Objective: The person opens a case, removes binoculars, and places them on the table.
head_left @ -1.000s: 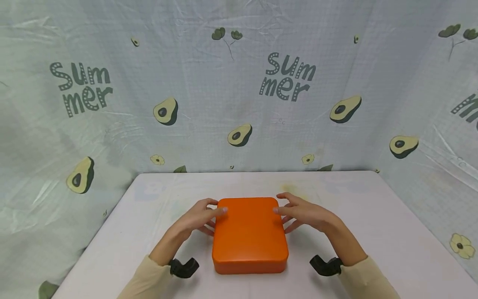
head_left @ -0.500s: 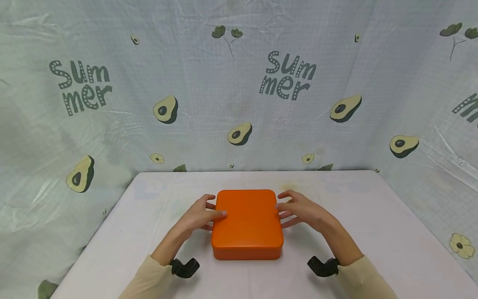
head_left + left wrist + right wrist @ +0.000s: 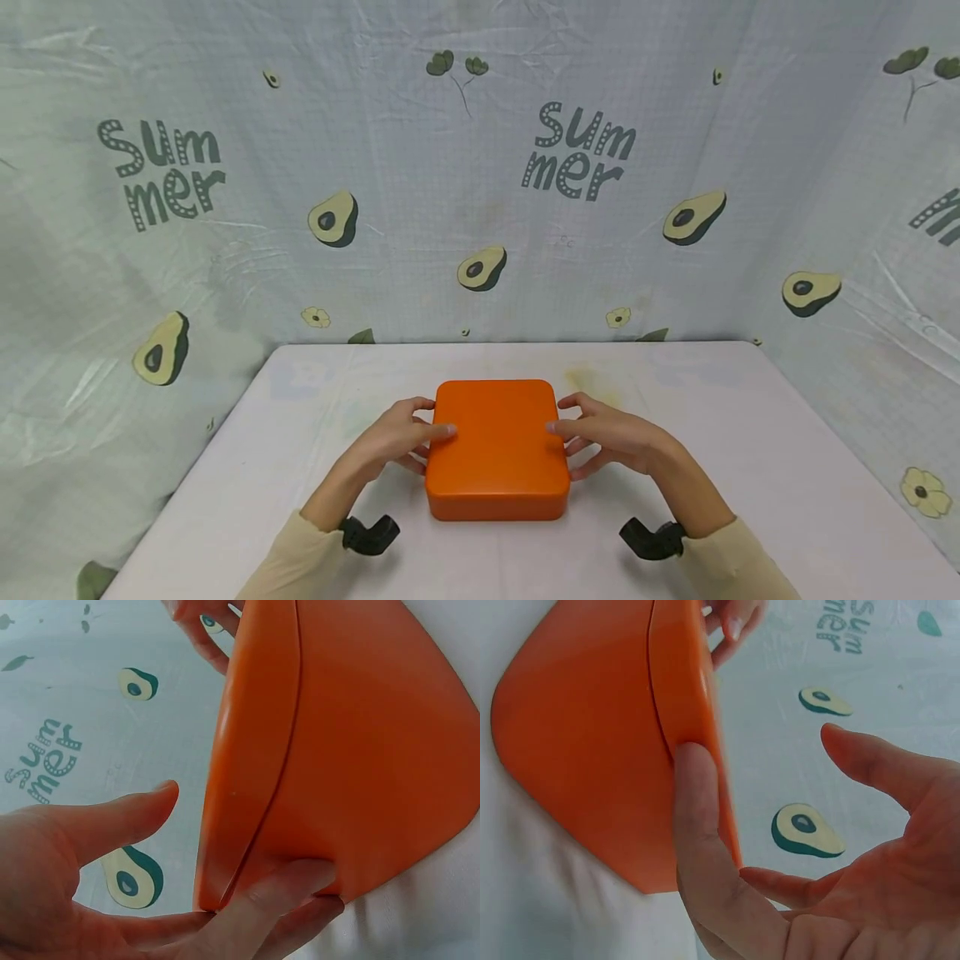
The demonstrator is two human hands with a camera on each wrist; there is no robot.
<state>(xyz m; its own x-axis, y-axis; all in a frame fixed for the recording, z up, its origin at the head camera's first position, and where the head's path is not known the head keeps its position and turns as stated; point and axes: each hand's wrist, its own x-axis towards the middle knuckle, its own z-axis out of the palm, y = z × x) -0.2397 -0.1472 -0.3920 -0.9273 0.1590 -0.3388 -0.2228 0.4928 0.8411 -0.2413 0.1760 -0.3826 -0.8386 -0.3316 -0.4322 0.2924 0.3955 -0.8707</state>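
Note:
An orange rounded-square box lies on the white table, flat top upward. In the left wrist view, a thin seam runs along its side, setting off a shallow lid. My left hand is at the box's left side, fingertips touching the wall. At the opposite side, fingertips of my right hand rest along the wall. Both wrist views show the thumbs lifted off the lid, spread away from the fingers. The inside of the box is hidden.
Behind and beside the table hangs a pale curtain printed with avocados and lettering. Both wrists carry a black camera mount, one on the left and one on the right, near the box's front corners.
The box has slid a little away from me over the last second. In the last half second it stays put, while my right hand shifts slightly toward me along its side.

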